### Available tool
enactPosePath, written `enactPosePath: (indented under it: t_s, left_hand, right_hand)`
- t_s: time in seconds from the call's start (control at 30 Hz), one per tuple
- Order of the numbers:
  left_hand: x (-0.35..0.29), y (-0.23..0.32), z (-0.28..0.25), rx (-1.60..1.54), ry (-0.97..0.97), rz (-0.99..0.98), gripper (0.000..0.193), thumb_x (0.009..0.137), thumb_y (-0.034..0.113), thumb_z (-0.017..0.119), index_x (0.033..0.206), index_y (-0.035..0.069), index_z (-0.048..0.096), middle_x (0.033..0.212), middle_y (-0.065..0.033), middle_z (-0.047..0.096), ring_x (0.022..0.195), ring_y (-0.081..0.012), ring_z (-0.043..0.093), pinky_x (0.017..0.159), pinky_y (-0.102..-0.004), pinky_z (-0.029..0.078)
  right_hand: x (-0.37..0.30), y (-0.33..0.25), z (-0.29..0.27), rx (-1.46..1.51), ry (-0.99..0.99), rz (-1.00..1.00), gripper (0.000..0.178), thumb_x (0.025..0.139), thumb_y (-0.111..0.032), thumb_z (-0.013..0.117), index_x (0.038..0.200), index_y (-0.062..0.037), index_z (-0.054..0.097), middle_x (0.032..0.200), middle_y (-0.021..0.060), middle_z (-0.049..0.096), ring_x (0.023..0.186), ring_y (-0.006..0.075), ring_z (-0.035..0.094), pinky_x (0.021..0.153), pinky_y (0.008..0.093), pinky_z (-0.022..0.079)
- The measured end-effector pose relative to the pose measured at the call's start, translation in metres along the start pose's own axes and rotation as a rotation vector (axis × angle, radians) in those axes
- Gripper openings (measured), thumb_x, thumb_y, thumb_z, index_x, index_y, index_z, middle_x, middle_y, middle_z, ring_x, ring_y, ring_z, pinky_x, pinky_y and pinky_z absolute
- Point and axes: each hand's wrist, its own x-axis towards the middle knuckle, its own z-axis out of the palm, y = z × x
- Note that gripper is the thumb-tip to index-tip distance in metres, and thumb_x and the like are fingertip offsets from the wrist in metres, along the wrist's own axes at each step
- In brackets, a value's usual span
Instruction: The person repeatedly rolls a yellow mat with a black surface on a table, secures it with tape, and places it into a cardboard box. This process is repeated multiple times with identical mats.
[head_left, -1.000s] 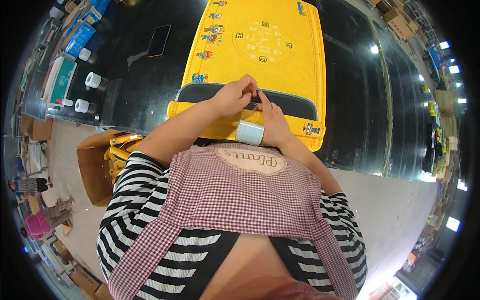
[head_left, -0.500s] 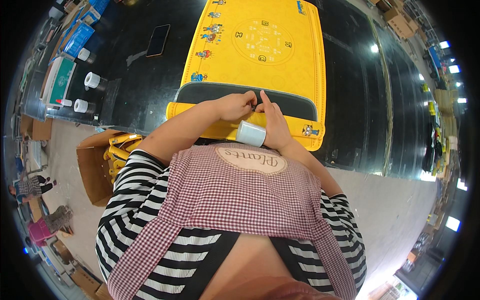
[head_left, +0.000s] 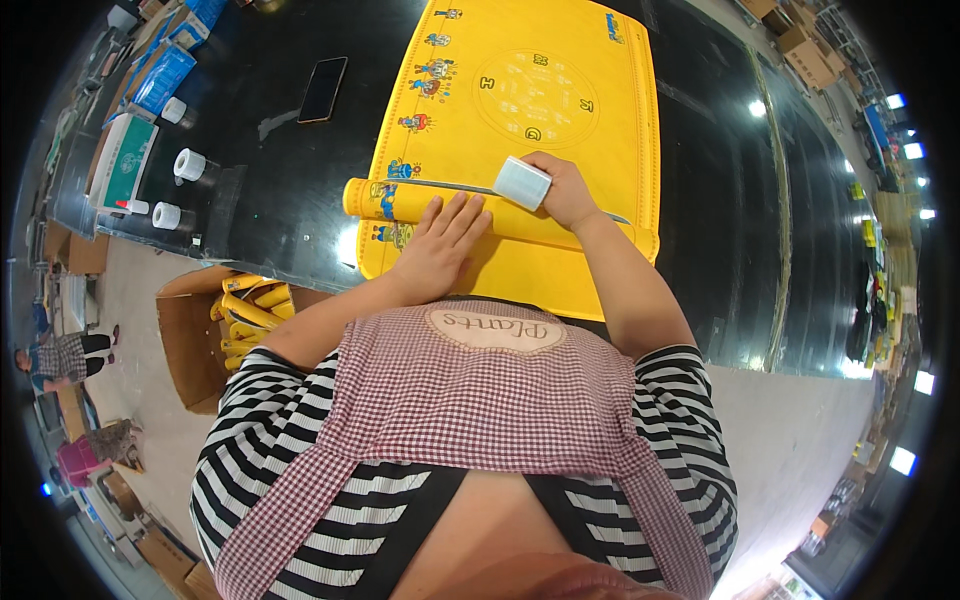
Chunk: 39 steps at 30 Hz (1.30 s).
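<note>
At centre frame, on the black table (head_left: 270, 200), I see the yellow mat (head_left: 540, 100) with its near end rolled into a tube lying across the middle of the picture. My left hand (head_left: 440, 245) lies flat and open on the roll, fingers spread, gripping nothing. My right hand (head_left: 565, 190) is closed around a pale tape roll (head_left: 523, 182), held against the top of the roll. Upper left, a phone (head_left: 323, 88) lies on the table, well apart. Lower left, a cardboard box (head_left: 190, 340) holds yellow rolls.
</note>
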Motion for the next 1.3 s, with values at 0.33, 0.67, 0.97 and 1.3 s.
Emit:
enactPosePath:
  t_s: [0.33,0.67,0.97,1.3]
  left_hand:
    - [0.135,-0.074,0.010,-0.035,-0.551,-0.303,0.067,0.075,0.042,0.084,0.132,0.014,0.062,0.122,-0.0134,0.061,0.119,-0.0338,0.058,0.101,-0.0473,0.045]
    - [0.153,-0.122,0.048,0.078,-0.050,0.014,0.064,0.084,0.044,0.078,0.132,0.006,0.059,0.126,-0.0102,0.061,0.123,-0.0303,0.056,0.107,-0.0450,0.041]
    - [0.174,-0.146,0.047,-0.001,-0.147,0.010,0.062,0.085,0.039,0.078,0.134,0.007,0.059,0.122,-0.0112,0.063,0.116,-0.0326,0.059,0.104,-0.0431,0.044]
    - [0.100,-0.077,0.004,-0.216,-0.542,-0.257,0.057,0.088,0.039,0.076,0.135,0.011,0.062,0.122,-0.0143,0.064,0.116,-0.0378,0.060,0.102,-0.0460,0.046]
  right_hand:
    - [-0.028,0.027,0.028,-0.732,0.237,-0.813,0.043,0.085,-0.018,0.076,0.126,-0.0072,0.069,0.123,0.0134,0.072,0.118,0.0341,0.068,0.102,0.0466,0.054]
    - [0.131,0.021,-0.047,-0.544,0.231,-0.238,0.027,0.088,-0.026,0.074,0.106,-0.0070,0.069,0.103,0.0155,0.074,0.095,0.0374,0.069,0.082,0.0417,0.056]
    - [0.140,0.022,-0.061,-0.208,0.184,-0.178,0.023,0.088,-0.019,0.073,0.107,-0.0084,0.074,0.097,0.0157,0.074,0.090,0.0338,0.071,0.079,0.0392,0.057]
    - [-0.056,0.031,0.028,-0.682,0.155,-0.802,0.044,0.086,-0.022,0.074,0.125,-0.0036,0.068,0.133,0.0149,0.069,0.127,0.0332,0.064,0.110,0.0508,0.048]
